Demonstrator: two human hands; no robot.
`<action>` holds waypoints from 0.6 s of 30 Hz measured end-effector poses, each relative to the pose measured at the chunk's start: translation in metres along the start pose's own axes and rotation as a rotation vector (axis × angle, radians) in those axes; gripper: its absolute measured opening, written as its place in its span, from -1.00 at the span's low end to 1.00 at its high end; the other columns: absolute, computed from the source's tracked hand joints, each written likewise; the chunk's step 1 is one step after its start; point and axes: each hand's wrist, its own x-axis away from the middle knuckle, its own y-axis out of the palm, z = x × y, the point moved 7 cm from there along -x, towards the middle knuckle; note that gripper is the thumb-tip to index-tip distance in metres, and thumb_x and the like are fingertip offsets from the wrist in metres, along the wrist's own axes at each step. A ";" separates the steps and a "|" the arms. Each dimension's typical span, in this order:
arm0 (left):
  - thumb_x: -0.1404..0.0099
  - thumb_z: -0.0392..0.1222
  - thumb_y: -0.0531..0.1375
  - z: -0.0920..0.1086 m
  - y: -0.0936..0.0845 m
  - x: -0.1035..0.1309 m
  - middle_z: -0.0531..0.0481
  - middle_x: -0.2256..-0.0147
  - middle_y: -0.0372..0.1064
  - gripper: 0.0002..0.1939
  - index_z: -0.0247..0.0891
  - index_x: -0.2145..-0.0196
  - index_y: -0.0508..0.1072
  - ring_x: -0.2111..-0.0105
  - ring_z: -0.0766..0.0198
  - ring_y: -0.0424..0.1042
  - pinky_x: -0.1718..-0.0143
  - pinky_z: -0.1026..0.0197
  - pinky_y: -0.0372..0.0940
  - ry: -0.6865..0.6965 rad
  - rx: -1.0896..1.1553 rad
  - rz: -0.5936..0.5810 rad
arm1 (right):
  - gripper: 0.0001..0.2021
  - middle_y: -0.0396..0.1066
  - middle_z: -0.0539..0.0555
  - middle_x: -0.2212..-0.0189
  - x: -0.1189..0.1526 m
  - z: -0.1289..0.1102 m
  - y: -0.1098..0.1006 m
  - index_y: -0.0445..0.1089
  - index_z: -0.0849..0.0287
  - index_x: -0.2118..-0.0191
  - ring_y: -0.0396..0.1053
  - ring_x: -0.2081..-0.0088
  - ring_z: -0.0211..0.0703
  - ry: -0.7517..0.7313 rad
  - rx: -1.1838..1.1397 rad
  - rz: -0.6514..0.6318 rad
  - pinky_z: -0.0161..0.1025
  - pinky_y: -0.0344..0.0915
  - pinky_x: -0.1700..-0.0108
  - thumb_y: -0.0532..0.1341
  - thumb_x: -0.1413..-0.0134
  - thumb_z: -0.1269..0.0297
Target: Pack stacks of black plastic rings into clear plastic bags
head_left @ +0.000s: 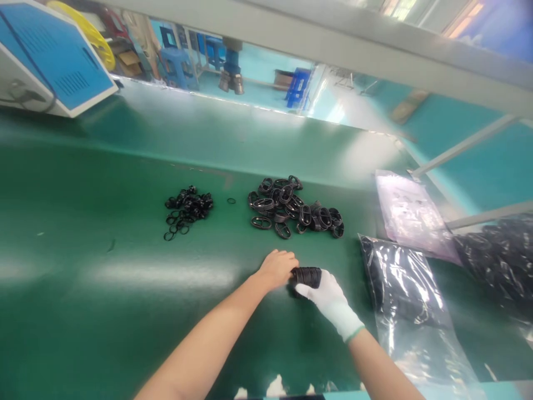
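Observation:
A ribbed black stack of rings or coils (308, 276) lies sideways between my two hands, just above the green tabletop or resting on it; I cannot tell which. My right hand (328, 297), in a white glove with a green cuff, is closed around its right end, thumb along the near side. Bare, my left hand (278, 269) has its fingers curled against the left end, and the fingertips are partly hidden. Beyond them sits a pile of black oval coiled bundles (287, 205). Farther left are small black rings (190, 205), with one single ring (231, 200) lying apart.
At right lie a clear bag of black items (406, 283), a pinkish plastic bag (412, 208) and another bag of black pieces (499, 261). A blue-and-white machine (70, 61) stands at the far left. A pale beam (333, 39) crosses above the green table (104, 311).

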 end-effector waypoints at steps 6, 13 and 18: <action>-0.13 -0.28 0.11 -0.010 -0.007 0.006 0.07 0.21 0.30 -0.76 -0.07 0.22 0.38 0.23 0.26 0.31 0.15 0.18 0.15 -0.071 0.009 0.053 | -0.44 0.33 0.19 0.18 0.000 0.000 0.001 0.27 0.16 0.10 0.36 0.20 0.00 0.018 -0.012 -0.010 -0.19 0.27 0.24 0.27 0.30 0.02; -0.24 -0.38 -0.11 -0.026 -0.054 -0.016 -0.15 0.08 0.20 -0.69 -0.22 0.18 0.35 0.04 0.10 0.14 0.04 0.04 0.05 -0.276 -0.140 0.314 | -0.35 0.22 0.21 0.08 0.005 0.002 0.001 0.20 0.16 0.03 0.33 0.15 0.01 0.069 -0.050 0.009 -0.16 0.25 0.16 0.25 0.31 -0.03; -0.16 -0.35 0.05 -0.023 -0.056 -0.023 -0.09 0.23 0.29 -0.86 -0.20 0.37 0.37 0.07 0.13 0.18 0.03 0.09 0.04 -0.279 -0.043 0.221 | -0.32 0.18 0.21 0.06 0.008 -0.001 0.000 0.14 0.16 -0.01 0.30 0.11 0.00 0.058 -0.064 -0.007 -0.15 0.22 0.13 0.23 0.29 -0.06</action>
